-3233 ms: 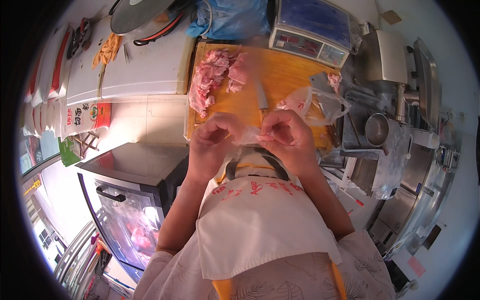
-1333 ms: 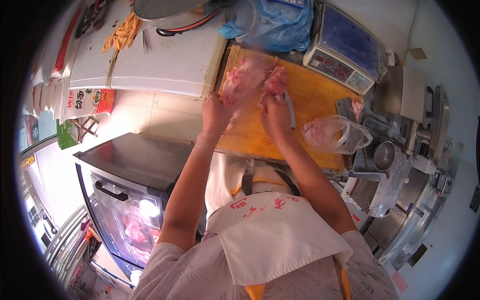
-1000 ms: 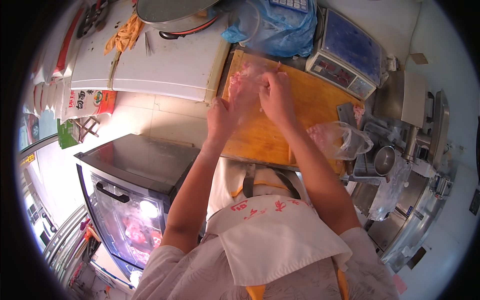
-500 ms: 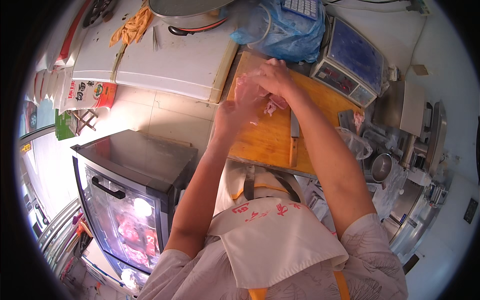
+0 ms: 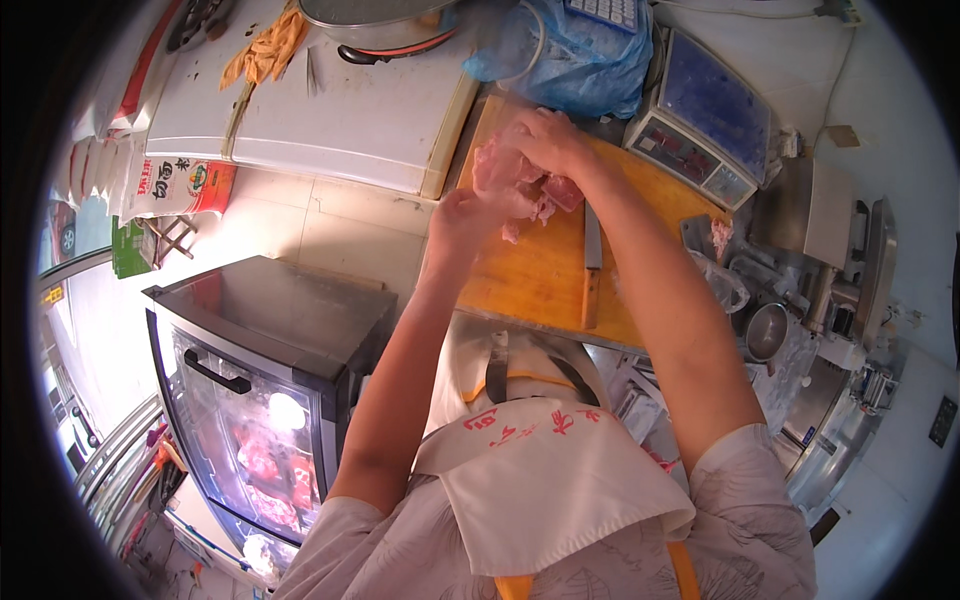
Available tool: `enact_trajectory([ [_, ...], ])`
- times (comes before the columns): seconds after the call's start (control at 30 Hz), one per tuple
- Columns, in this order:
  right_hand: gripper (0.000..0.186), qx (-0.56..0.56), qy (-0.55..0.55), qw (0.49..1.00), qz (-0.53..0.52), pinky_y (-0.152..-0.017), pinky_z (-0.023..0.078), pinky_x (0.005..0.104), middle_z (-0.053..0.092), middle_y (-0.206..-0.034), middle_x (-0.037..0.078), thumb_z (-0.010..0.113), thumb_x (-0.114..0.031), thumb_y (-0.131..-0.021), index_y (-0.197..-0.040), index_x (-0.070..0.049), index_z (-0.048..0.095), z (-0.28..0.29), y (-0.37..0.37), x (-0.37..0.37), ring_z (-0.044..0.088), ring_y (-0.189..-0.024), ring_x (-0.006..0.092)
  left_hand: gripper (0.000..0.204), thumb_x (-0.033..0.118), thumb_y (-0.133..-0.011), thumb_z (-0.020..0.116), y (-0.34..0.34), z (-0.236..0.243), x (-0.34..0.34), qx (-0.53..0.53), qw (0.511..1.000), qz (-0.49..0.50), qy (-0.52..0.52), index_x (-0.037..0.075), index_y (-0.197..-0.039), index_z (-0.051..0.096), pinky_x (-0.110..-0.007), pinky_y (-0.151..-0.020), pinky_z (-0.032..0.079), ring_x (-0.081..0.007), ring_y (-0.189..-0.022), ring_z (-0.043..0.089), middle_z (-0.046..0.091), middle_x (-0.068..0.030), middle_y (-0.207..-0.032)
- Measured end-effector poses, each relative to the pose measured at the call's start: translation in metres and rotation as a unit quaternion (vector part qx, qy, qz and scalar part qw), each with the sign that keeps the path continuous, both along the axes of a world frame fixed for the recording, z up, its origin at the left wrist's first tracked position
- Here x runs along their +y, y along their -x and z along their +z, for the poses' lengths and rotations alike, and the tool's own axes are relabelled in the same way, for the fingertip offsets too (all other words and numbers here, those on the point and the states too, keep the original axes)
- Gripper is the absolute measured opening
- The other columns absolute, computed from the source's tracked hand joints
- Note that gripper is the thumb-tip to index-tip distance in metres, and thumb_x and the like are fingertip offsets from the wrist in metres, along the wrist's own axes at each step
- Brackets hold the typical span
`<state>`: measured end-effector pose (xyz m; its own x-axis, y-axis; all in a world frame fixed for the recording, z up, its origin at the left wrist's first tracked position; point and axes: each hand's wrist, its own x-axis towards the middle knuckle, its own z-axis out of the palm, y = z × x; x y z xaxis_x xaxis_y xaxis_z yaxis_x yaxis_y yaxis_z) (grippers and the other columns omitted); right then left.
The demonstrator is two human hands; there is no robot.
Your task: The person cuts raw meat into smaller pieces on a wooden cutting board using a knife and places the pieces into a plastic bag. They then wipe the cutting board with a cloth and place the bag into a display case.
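Pale pink raw meat lies toward the far left of the wooden cutting board, with a darker red lump at its right side. My left hand is closed on the meat's near left edge. At the far edge, my right hand grips the meat with bent fingers, though haze and the hand itself hide some fingertips. Small scraps hang and lie just below the meat. To the right, a knife rests on the board, its wooden handle toward me, touched by neither hand.
Beyond the board stand a blue plastic bag and a weighing scale. A metal ladle and a clear bag are at the right. On the left are a white chest top and a glass-door cabinet with meat inside.
Both hands have shifted slightly with the meat, and more of the darker red lump shows beside my right hand. The knife stays lying on the board.
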<state>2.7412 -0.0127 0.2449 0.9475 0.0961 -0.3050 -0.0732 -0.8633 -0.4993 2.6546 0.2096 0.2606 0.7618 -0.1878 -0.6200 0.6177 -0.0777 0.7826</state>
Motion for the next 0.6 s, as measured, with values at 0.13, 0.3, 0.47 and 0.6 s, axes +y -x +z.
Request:
enact_trajectory([
  [0.13, 0.057, 0.034, 0.039, 0.999, 0.003, -0.113, 0.039, 0.058, 0.06, -0.144, 0.02, 0.051, -0.052, -0.097, -0.129, -0.008, 0.068, 0.015, 0.0, 0.012, 0.055, -0.129, 0.0453, 0.044, 0.015, -0.086, 0.085, 0.002, -0.01, -0.006, -0.061, 0.992, 0.012, -0.114, -0.006, -0.118, 0.064, -0.03, -0.082, 0.058, -0.0182, -0.092, 0.072, 0.075, -0.0119, -0.1],
  [0.3, 0.051, 0.026, 0.091, 0.994, 0.05, -0.111, 0.038, 0.0578, 0.063, -0.14, 0.02, 0.05, -0.051, -0.098, -0.121, -0.011, 0.072, 0.008, 0.001, 0.005, 0.057, -0.127, 0.043, 0.05, 0.021, -0.08, 0.091, -0.003, 0.038, -0.019, -0.082, 0.976, -0.063, -0.191, -0.005, -0.115, 0.066, -0.031, -0.078, 0.057, -0.0174, -0.088, 0.072, 0.076, -0.0129, -0.098],
  [0.47, 0.045, 0.082, -0.03, 0.995, 0.043, -0.098, 0.048, 0.0495, 0.069, -0.124, 0.026, 0.048, -0.046, -0.099, -0.113, -0.01, 0.07, 0.024, 0.002, 0.01, 0.062, -0.118, 0.0425, 0.05, 0.02, -0.082, 0.089, 0.007, -0.009, -0.013, -0.115, 0.976, 0.037, -0.183, -0.007, -0.116, 0.064, -0.031, -0.076, 0.056, -0.0184, -0.088, 0.073, 0.077, -0.014, -0.1],
  [0.6, 0.046, 0.101, -0.1, 0.989, -0.027, -0.095, 0.05, 0.0464, 0.068, -0.119, 0.029, 0.048, -0.045, -0.098, -0.112, -0.005, 0.067, 0.018, 0.008, 0.003, 0.063, -0.117, 0.0422, 0.052, 0.018, -0.084, 0.088, 0.002, -0.012, -0.012, -0.091, 0.989, 0.006, -0.112, -0.007, -0.121, 0.062, -0.029, -0.074, 0.056, -0.0178, -0.09, 0.074, 0.077, -0.0137, -0.101],
])
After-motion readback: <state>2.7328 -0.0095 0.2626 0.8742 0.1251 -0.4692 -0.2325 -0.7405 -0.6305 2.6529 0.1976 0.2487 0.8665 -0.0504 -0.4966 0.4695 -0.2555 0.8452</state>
